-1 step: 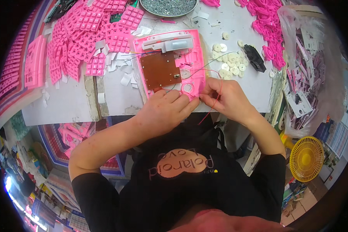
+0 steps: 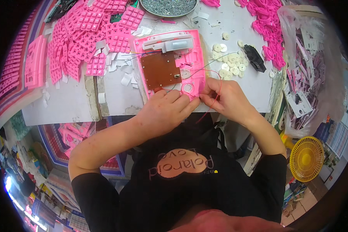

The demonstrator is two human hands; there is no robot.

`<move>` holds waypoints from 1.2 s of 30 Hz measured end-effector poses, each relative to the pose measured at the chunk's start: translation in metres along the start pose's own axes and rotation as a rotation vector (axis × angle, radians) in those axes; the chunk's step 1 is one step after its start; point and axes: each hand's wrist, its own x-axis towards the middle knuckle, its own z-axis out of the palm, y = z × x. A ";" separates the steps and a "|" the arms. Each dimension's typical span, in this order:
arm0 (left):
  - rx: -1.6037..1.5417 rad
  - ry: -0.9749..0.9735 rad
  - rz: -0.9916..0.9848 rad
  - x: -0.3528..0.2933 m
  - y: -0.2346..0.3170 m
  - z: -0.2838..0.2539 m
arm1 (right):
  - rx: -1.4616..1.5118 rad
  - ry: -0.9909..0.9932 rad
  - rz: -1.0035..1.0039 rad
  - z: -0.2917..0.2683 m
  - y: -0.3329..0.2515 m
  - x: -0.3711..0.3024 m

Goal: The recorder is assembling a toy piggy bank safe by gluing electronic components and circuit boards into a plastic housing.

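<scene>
A pink plastic casing [image 2: 200, 58] lies open-side up near the table's front edge. Inside it are a brown circuit board [image 2: 158, 71], a long white part [image 2: 178, 45] along the far side, and thin coloured wires. My left hand [image 2: 168, 106] grips the casing's near edge, fingers curled over it. At the near right corner, my right hand [image 2: 234, 100] has thumb and fingertips pinched together; what lies between them is hidden. A red wire [image 2: 221, 79] runs out of the casing, drapes across the right hand's fingers and hangs below the table edge.
Pink keypads [image 2: 92, 40] and white paper bits pile at left. A tray of small screws [image 2: 169, 7] stands behind the casing. White discs [image 2: 234, 62], a black part [image 2: 254, 58] and pink loops [image 2: 263, 19] lie right. A yellow fan [image 2: 306, 158] stands low at right.
The red wire's hanging end has shifted slightly left. Both hands and the casing stay where they were.
</scene>
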 end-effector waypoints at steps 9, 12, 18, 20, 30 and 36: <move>-0.194 0.216 -0.111 -0.012 -0.011 -0.011 | 0.422 0.152 0.163 -0.007 0.026 -0.014; -0.245 0.471 -0.473 -0.028 -0.013 -0.029 | 0.534 0.271 0.284 0.005 0.040 -0.024; -0.160 0.646 -0.590 -0.033 -0.026 -0.036 | 0.256 0.183 0.120 0.008 0.005 -0.004; 0.088 0.726 -0.597 -0.034 -0.032 -0.040 | 0.252 0.107 0.138 0.016 -0.005 -0.006; -0.832 0.780 -0.927 -0.100 -0.009 -0.063 | 0.401 0.047 -0.004 0.030 -0.034 -0.023; -0.615 1.045 -1.346 -0.353 -0.012 -0.073 | 0.308 0.286 0.135 -0.052 0.029 -0.035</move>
